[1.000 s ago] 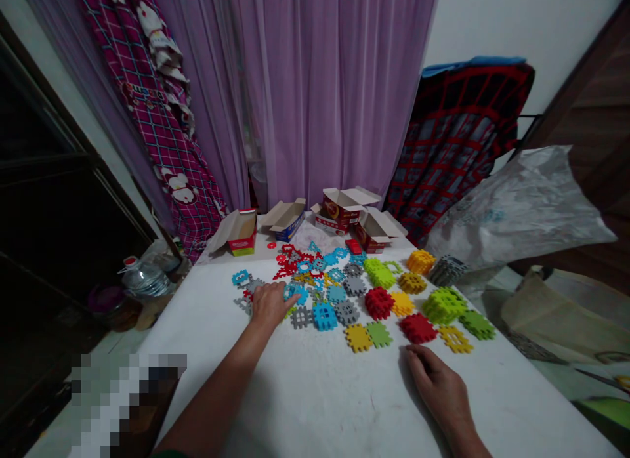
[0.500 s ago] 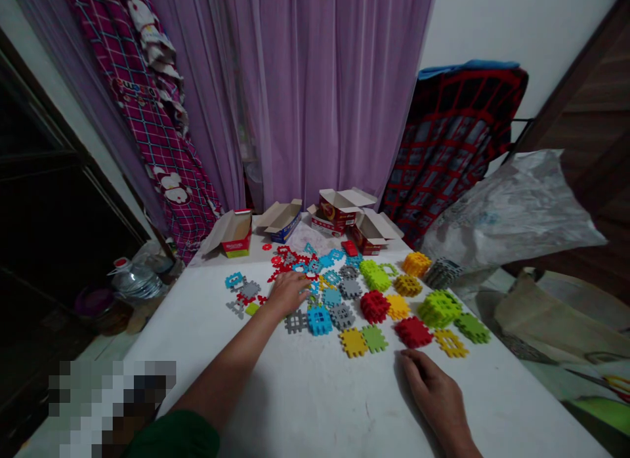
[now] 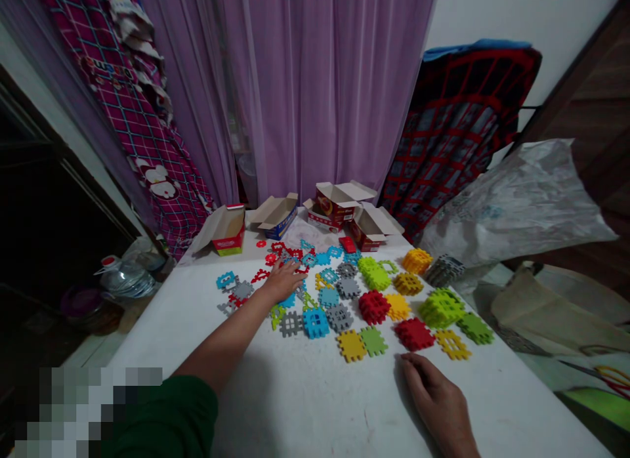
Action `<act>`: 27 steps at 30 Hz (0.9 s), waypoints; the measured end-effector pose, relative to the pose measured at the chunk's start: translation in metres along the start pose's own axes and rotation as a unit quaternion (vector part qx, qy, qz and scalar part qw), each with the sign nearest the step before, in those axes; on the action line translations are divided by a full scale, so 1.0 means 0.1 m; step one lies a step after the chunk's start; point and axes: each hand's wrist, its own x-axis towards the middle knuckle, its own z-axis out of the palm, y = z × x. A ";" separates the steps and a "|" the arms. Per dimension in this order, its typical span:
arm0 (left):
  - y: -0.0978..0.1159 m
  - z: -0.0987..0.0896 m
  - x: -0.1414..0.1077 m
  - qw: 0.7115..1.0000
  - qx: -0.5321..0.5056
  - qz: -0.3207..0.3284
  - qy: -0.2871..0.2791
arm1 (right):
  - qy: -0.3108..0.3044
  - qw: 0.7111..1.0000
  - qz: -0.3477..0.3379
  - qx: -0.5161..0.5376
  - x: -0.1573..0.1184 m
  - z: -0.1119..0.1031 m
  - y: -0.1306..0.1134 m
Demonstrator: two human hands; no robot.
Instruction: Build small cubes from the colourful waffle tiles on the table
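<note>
My left hand [image 3: 284, 279] reaches over a spread of plastic interlocking tiles, fingers stretched out and apart above the red tiles [image 3: 260, 275] and blue ones. What its palm touches is hidden. Just to its right lie a yellow lattice tile [image 3: 323, 282] and a light blue tile [image 3: 328, 297]; nearer to me is a blue window tile [image 3: 315, 323]. My right hand [image 3: 438, 395] rests on the white table [image 3: 315, 405] with its fingers curled in, and nothing shows in it. A dark red tile stack [image 3: 415, 334] lies just beyond that hand.
Open cardboard boxes stand along the back edge, among them a red one [image 3: 230, 231] and a blue one [image 3: 276, 216]. Stacks of green tiles [image 3: 441, 308], orange tiles [image 3: 417, 261] and grey tiles [image 3: 445, 270] stand at the right. A clear plastic bag [image 3: 522, 202] hangs beyond the right edge.
My left hand has shifted slightly left and away from me, uncovering blue and green tiles. The right hand stays in place. The view has turned a little.
</note>
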 end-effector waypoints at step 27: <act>-0.04 -0.10 0.12 0.997 -0.012 -0.070 0.032 | 0.012 0.999 -0.036 0.001 -0.01 0.02 0.06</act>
